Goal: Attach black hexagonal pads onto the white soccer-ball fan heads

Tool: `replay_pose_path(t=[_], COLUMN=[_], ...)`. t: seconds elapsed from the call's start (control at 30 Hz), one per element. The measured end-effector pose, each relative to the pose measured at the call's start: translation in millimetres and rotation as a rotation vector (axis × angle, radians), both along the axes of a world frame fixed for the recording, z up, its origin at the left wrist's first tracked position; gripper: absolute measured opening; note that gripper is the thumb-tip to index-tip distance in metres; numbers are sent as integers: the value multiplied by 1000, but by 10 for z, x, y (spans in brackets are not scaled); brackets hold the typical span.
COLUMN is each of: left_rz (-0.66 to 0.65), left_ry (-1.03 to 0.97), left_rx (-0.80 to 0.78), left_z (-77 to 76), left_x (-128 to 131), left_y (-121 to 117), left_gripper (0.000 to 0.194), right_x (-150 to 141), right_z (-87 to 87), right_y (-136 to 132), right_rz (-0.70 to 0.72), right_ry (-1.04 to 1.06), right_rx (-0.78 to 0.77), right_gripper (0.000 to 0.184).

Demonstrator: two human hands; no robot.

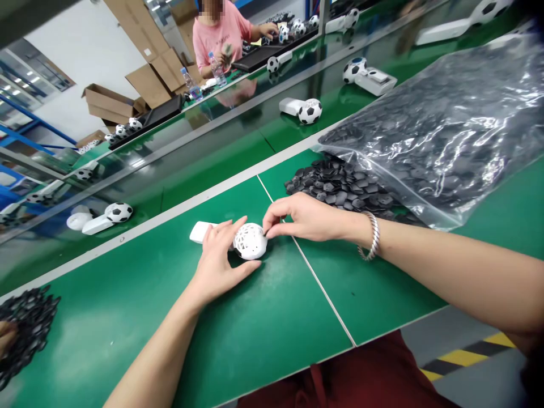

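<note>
On the green table lies a white ball-headed device [250,242] with a flat handle [199,232] pointing left. Its round head has a grille-like pattern of openings and small holes. My left hand [219,258] is curved round it, fingers over the handle and far side, thumb at the near side. Thumb and forefinger of my right hand [293,218] are pinched at the right edge of the ball, on what looks like a small black piece, mostly hidden by the fingertips. Beyond that hand spreads a heap of flat black pieces [340,184].
A clear plastic bag [446,124] full of black pieces lies at right. Behind a metal rail [208,197], a green conveyor [238,158] carries several football-patterned devices [310,111]. Another black heap [32,317] and part of someone's hand [6,337] are at far left. A co-worker [221,34] sits opposite.
</note>
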State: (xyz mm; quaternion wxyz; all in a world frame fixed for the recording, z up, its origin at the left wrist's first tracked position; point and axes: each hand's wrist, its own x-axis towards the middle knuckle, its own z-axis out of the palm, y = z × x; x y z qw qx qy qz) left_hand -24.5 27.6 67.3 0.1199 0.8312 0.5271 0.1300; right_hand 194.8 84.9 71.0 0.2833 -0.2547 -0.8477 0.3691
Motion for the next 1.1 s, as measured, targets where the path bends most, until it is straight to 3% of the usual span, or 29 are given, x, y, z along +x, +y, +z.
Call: replay_pose_path(t=[0.13,0.3,0.4,0.57,0.7,0.8,1.03,1.1], left_rz=[61,68,62,75,124,209,241,227], left_ry=[-13,4,4,-33,-114,-212,-341,-325], left_rx=[29,51,26,14,-24,-57,-39,-22], left_z=[-46,-92,-105,-96,-49,-24,-64,-72], left_x=[49,74,56,51,93,118,102,100], left_y=[-19,-47,-55,-64,-71,-79,-117,-116], left_gripper=[79,77,69,62,60,59,55,54], right_x=[-68,-176,-227,-260,-255,-258,-311,-286], right_z=[-22,-63,-75,-86,-117,-144,-155,-136], right_y=[-98,-197,-231,-232,-208,-201,-242,-194], right_rz=[104,26,-16,-47,-145,-98,-71,-39], right_ry=[16,-16,-17,83,55,-19,11,21], right_rx=[63,274,324,212,42,-146,-176,-178], right_gripper=[6,10,10,6,44,57,55,48])
